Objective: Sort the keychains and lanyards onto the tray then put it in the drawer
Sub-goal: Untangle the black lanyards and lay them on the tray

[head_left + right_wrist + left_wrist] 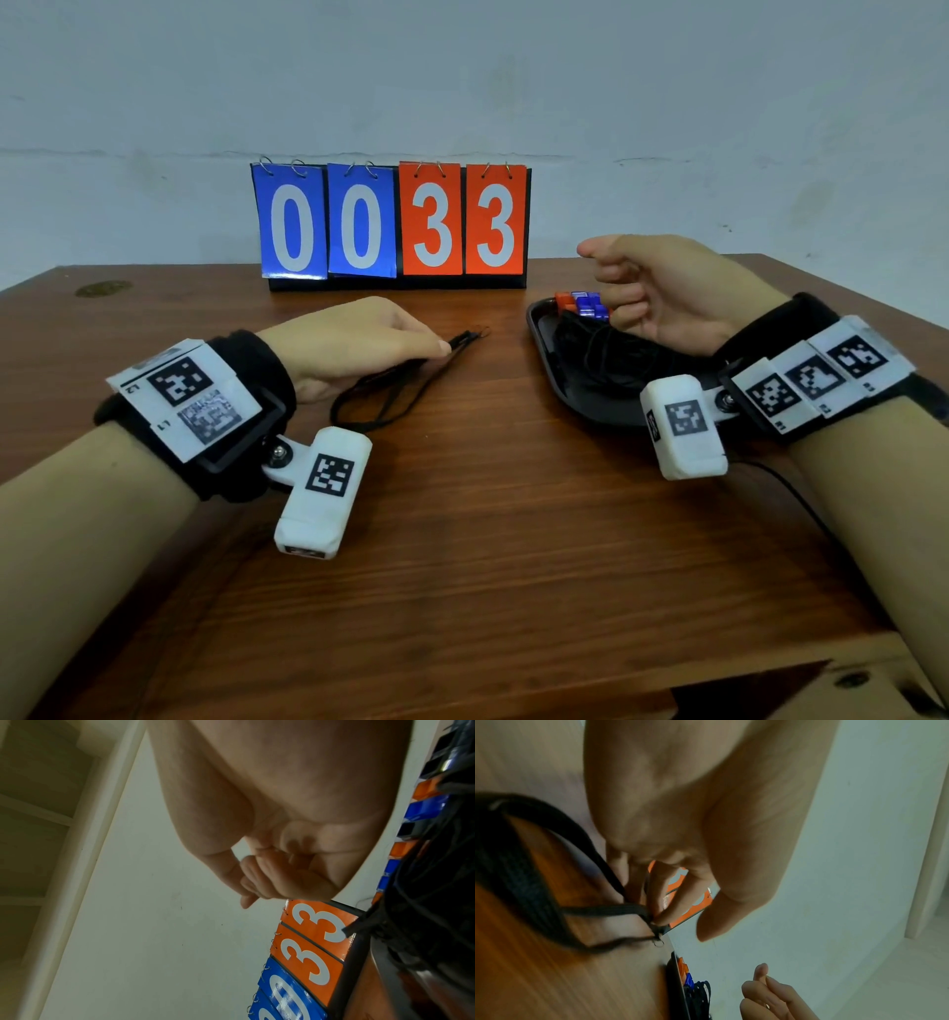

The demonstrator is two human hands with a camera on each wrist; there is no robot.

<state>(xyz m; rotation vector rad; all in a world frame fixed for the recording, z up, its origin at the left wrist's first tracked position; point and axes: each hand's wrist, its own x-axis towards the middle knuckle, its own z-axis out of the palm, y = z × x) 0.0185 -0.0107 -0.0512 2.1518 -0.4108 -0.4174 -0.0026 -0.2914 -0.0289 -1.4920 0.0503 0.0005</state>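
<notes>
A black lanyard (400, 390) lies looped on the wooden table (488, 514) left of centre. My left hand (439, 349) pinches its strap close to the metal ring end; the left wrist view shows the fingertips (659, 914) squeezing the strap (603, 910). A black tray (536, 334) sits at the right, holding a heap of black lanyards (606, 354) and orange and blue keychains (585, 303). My right hand (606, 282) hovers over the tray's far side, fingers curled, thumb out, holding nothing. The right wrist view shows those curled fingers (259, 882) beside the keychains (424, 805).
A flip scoreboard (395, 226) reading 0033 stands at the back of the table against a pale wall. A thin black cable (791, 493) runs off my right wrist. At the front right corner there is a dark opening (744, 688) under the tabletop.
</notes>
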